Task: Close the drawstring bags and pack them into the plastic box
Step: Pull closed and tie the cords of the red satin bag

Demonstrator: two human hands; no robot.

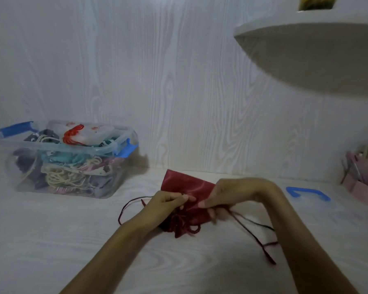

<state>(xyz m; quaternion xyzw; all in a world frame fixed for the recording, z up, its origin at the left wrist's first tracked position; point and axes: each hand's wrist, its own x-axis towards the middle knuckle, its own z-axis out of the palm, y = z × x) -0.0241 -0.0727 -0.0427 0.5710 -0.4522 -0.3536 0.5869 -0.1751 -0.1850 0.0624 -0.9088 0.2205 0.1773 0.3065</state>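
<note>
Left hand: the left hand (168, 200) has its fingers curled closed on the gathered neck of the dark red satin drawstring bag (185, 187), pinching the cloth.
Right hand: the right hand (219, 198) lies on the right side of the same bag; the fingers are bent around the cloth edge and hold it. The fingertips are blurred.
Bag: it lies on the white wood-grain table (51, 240), in the middle, between the two hands; the far part is flat, the near part is bunched.
Cords: the thin dark red cords (261, 242) trail loose on the table, to the left and to the right of the bag.
Box: the clear plastic box with blue clips (119, 164) stands at the left, well apart from the bag, against the wall, without lid, and it is full of cloth bags with cream cords.
Blue handle: a blue plastic handle piece (308, 193) lies on the table at the right.
Pink holder: a pink container (363, 177) stands at the right edge.
</note>
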